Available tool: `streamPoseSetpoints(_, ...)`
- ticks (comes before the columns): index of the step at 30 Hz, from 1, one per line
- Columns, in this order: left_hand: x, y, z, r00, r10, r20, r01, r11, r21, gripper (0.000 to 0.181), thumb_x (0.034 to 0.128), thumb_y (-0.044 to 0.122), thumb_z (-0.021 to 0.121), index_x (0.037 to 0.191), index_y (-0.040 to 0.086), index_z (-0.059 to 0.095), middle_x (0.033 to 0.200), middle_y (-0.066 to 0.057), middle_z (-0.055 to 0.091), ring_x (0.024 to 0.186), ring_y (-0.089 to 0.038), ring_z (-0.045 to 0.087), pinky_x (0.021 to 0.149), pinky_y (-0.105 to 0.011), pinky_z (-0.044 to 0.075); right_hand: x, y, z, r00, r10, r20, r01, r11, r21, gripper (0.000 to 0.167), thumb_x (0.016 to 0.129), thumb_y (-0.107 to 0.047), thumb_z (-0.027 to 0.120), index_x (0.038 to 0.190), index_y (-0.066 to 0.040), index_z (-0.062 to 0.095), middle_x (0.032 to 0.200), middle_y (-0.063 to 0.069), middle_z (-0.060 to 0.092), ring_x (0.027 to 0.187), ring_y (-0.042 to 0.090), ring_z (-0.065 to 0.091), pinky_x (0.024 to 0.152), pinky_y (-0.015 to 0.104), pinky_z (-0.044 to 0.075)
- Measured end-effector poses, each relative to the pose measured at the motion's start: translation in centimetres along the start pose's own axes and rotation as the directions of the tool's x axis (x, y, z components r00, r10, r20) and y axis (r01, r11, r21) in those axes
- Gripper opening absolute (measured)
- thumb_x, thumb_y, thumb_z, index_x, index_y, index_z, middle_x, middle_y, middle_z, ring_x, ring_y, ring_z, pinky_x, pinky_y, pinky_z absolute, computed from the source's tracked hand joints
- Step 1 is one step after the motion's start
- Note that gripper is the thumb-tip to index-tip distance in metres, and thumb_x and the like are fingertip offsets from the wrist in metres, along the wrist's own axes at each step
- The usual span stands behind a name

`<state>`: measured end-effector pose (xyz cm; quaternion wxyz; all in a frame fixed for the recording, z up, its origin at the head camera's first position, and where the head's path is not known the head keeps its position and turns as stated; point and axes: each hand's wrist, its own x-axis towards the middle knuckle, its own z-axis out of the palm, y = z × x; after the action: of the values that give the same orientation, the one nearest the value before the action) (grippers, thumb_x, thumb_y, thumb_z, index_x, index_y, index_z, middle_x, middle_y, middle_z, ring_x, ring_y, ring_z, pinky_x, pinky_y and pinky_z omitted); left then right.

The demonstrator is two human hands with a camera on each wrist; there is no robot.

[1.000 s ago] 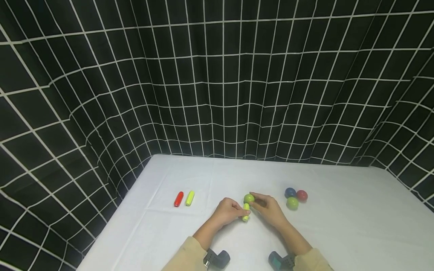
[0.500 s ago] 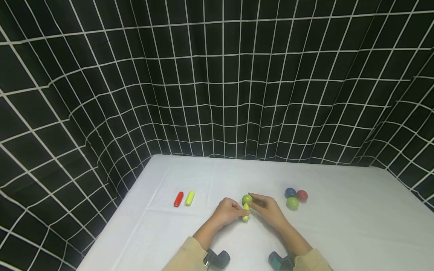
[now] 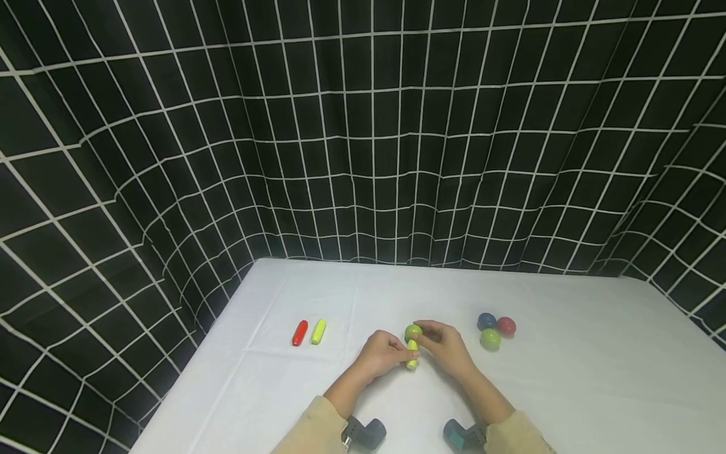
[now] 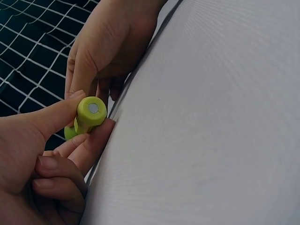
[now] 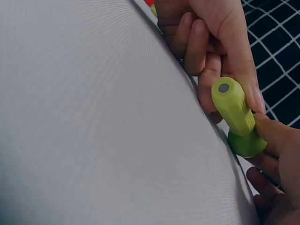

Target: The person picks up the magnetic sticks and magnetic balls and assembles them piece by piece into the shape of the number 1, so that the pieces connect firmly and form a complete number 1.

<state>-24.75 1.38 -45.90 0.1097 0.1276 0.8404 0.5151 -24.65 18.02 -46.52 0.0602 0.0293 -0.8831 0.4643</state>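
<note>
Nearest, the left hand [image 3: 381, 350] pinches a yellow rod [image 5: 233, 105]; just beyond, the right hand [image 3: 452, 350] holds a green ball [image 3: 413, 331] at the rod's far end. On the white table [image 3: 590, 359], a red rod [image 3: 300, 333] and second yellow rod [image 3: 319, 331] lie left; a blue ball [image 3: 486, 321], red ball [image 3: 507, 326] and second green ball [image 3: 490, 340] cluster right, before a black gridded curtain [image 3: 386, 151].

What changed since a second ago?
The right hand and its green ball shifted slightly left. Nothing newly gripped or released; the left hand still pinches a yellow stick. The red stick, other yellow stick, blue ball, red ball and second green ball stayed put.
</note>
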Motion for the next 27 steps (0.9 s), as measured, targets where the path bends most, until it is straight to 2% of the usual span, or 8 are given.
streamPoseSetpoints(14,0.09,-0.05,0.07,1.0,-0.005,-0.007,0.005,1.0,0.002,0.032,0.075,0.039,0.074,0.067,0.008,0.069,0.056,0.004,0.059,0.056,-0.008,0.045,0.049,-0.019,0.036,0.35,0.51,-0.54,0.997,-0.037,0.068,0.032,0.997,0.069,0.037,0.087,-0.032,0.064,0.115,-0.008,0.063,0.119,0.012,0.064,0.108,0.03,0.062,0.093,0.045,0.047)
streamPoseSetpoints(20,0.16,-0.16,0.09,1.0,-0.009,-0.006,0.009,1.0,-0.004,0.034,0.0747,0.039,0.075,0.065,0.007,0.069,0.056,0.004,0.059,0.056,-0.008,0.044,0.049,-0.019,0.036,0.3,0.33,-0.51,0.996,-0.028,0.079,0.023,0.998,0.06,0.037,0.088,-0.03,0.063,0.118,-0.008,0.062,0.119,0.012,0.064,0.11,0.03,0.06,0.095,0.046,0.046)
streamPoseSetpoints(27,0.36,-0.08,0.0,1.0,-0.024,-0.002,0.024,1.0,0.009,0.039,0.0791,0.039,0.07,0.06,0.005,0.066,0.048,0.007,0.045,0.05,-0.006,0.034,0.044,-0.018,0.028,0.16,0.13,-0.41,0.998,-0.002,0.067,-0.001,0.999,0.046,0.036,0.088,-0.029,0.063,0.118,-0.01,0.062,0.12,0.011,0.064,0.115,0.031,0.057,0.097,0.048,0.044)
